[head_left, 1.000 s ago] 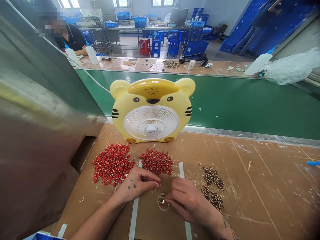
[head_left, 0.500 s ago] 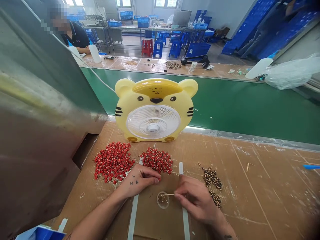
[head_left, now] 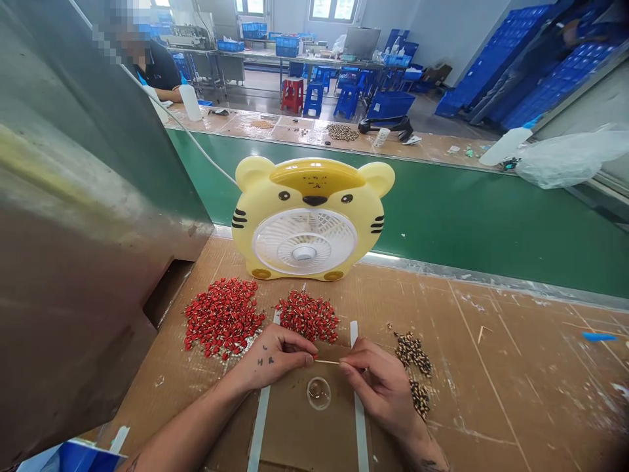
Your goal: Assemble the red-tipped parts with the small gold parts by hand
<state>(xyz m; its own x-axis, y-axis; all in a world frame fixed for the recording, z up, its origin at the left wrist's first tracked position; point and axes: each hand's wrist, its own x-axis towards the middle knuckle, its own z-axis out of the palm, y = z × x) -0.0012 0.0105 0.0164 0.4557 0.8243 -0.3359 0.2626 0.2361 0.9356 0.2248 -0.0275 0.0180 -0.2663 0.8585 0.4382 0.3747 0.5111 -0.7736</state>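
My left hand (head_left: 272, 357) rests on the cardboard-covered table, fingers pinched together on something tiny I cannot make out. My right hand (head_left: 381, 387) pinches a thin wooden stick (head_left: 327, 362) whose tip reaches the left fingertips. Just below the stick lies a small clear round dish (head_left: 319, 393). Two heaps of small red pieces lie beyond the hands, a big heap (head_left: 222, 316) at left and a smaller red heap (head_left: 308, 316) in the middle. A scatter of small dark and gold pieces (head_left: 415, 367) lies right of my right hand.
A yellow tiger-shaped fan (head_left: 309, 219) stands behind the heaps, before a green conveyor belt (head_left: 491, 216). A large metal housing (head_left: 73, 229) fills the left. White tape strips (head_left: 358, 400) cross the cardboard. Another person (head_left: 154, 62) sits at the far bench.
My right hand lifted the stick out of the clear dish and brought its tip up to my left fingertips. The view shifted slightly.
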